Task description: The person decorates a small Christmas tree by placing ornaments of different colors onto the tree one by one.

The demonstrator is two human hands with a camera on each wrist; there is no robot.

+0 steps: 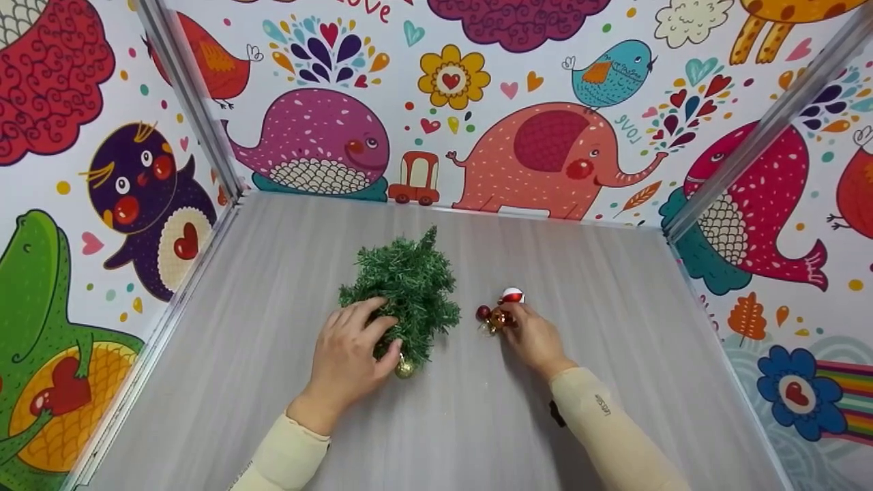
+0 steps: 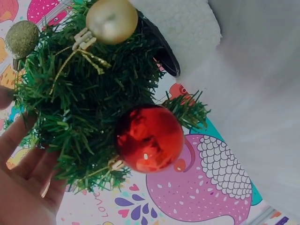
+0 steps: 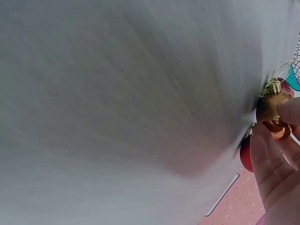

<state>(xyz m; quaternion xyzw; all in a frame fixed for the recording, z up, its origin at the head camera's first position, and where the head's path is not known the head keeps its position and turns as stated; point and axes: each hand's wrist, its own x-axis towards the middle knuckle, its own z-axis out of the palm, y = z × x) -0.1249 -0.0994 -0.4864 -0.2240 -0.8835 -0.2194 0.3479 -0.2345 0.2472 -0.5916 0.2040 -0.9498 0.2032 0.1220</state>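
A small green Christmas tree [image 1: 412, 273] lies on the table, and my left hand [image 1: 351, 348] grips the branches on its near left side. A gold ball [image 1: 404, 369] shows at the tree's lower edge in the head view. In the left wrist view a shiny red ball [image 2: 150, 138], a matte gold ball [image 2: 111, 21] and a glittery ball [image 2: 22, 37] sit among the branches. To the right, my right hand [image 1: 535, 339] pinches a shiny gold ball ornament [image 3: 268, 108] between thumb and fingers. Beside it lie a dark red ball [image 1: 483, 311] and a red-and-white ornament [image 1: 512, 295].
Wood-grain table [image 1: 436, 436] lies under both hands. Cartoon-printed panels [image 1: 532, 157] stand at the back and both sides, with metal posts [image 1: 198, 102] at the corners. Near the tree in the left wrist view is white fluffy material [image 2: 187, 33] beside a dark curved edge.
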